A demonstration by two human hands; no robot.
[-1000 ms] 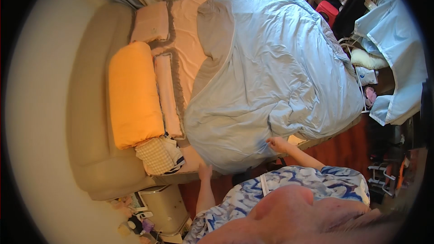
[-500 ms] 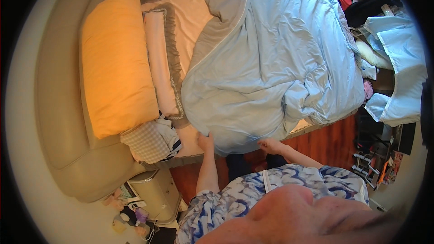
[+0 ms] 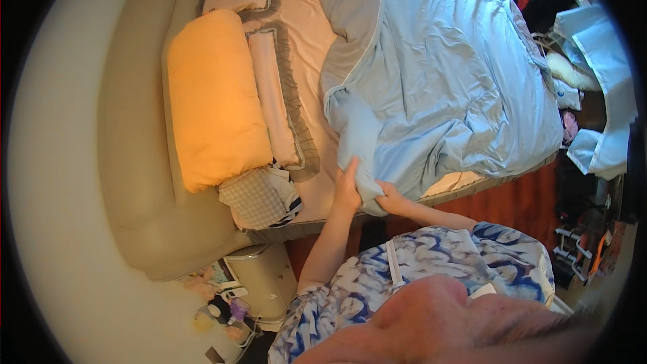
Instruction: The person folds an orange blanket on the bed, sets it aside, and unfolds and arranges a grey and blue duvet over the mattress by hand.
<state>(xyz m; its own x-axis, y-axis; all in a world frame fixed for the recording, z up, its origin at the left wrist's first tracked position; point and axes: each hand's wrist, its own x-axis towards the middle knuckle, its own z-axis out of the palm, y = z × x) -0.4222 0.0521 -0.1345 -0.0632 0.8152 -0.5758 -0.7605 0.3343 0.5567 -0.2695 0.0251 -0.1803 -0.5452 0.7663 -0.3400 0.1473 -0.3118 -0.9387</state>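
Both hands have closed in on the duvet (image 3: 438, 74) corner at the bed's (image 3: 296, 61) near edge, left hand (image 3: 348, 185) and right hand (image 3: 389, 199) clamped together on it, the soft, light, bulky cover best gripped by bunched corners

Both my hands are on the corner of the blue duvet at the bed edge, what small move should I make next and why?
Probably pull that corner toward the orange pillow. Your left hand and right hand both grip the light blue duvet at its bunched corner, while bare sheet shows beside the pillows.
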